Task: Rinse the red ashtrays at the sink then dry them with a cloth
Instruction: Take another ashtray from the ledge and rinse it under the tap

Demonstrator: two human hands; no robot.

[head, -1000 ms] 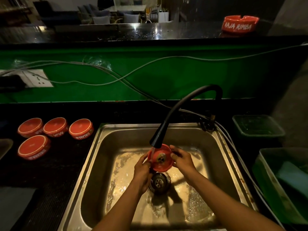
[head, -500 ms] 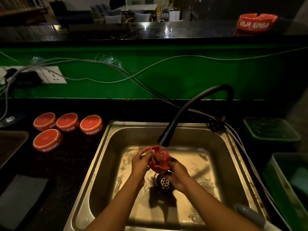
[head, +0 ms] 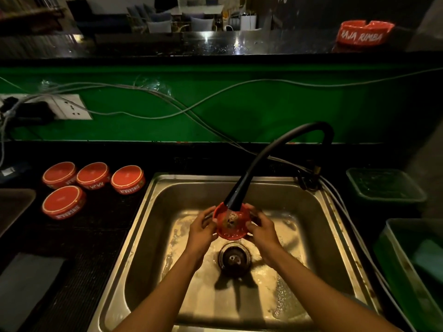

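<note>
"RAJA RIMBA" on bar-top ashtray, "SINGARAJA" on counter ashtray

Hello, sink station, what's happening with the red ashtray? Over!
Both hands, left hand and right hand, grip the red ashtray by its rim. It sits under the black tap, above the drain. Nothing in the way.

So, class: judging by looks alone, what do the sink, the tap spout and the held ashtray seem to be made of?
Sink: probably stainless steel, brushed grey walls with soft glints. Tap spout: matt black and smoothly bent, perhaps rubber or coated metal; unclear. Ashtray in both hands: glossy red with a wet sheen, maybe glazed ceramic or melamine; the look leaves it open.
</note>
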